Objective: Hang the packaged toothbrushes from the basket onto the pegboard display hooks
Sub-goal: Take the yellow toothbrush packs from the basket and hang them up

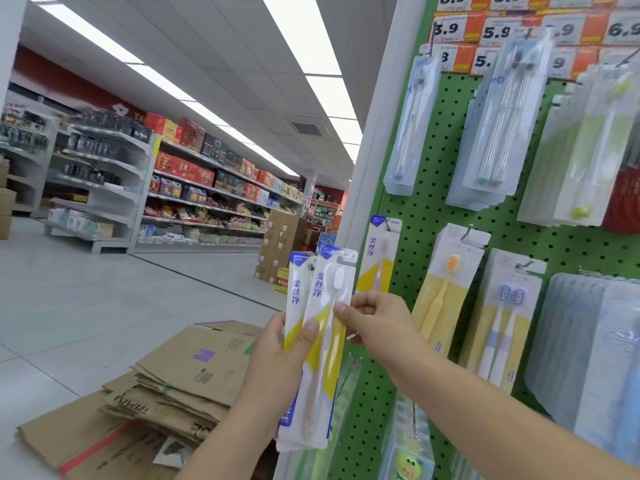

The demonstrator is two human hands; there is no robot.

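My left hand (277,358) grips a small stack of white, yellow and blue packaged toothbrushes (322,341), held upright just left of the green pegboard (433,209). My right hand (377,320) pinches the right edge of the front pack of that stack. One matching pack (379,254) hangs on a hook at the pegboard's left edge, just above my right hand. No basket is in view.
Other toothbrush packs hang on the pegboard: clear ones (498,123) above, yellow ones (446,289) to the right. Price tags (495,29) line the top. Flattened cardboard boxes (166,393) lie on the floor at lower left. Store shelves (194,188) stand across the aisle.
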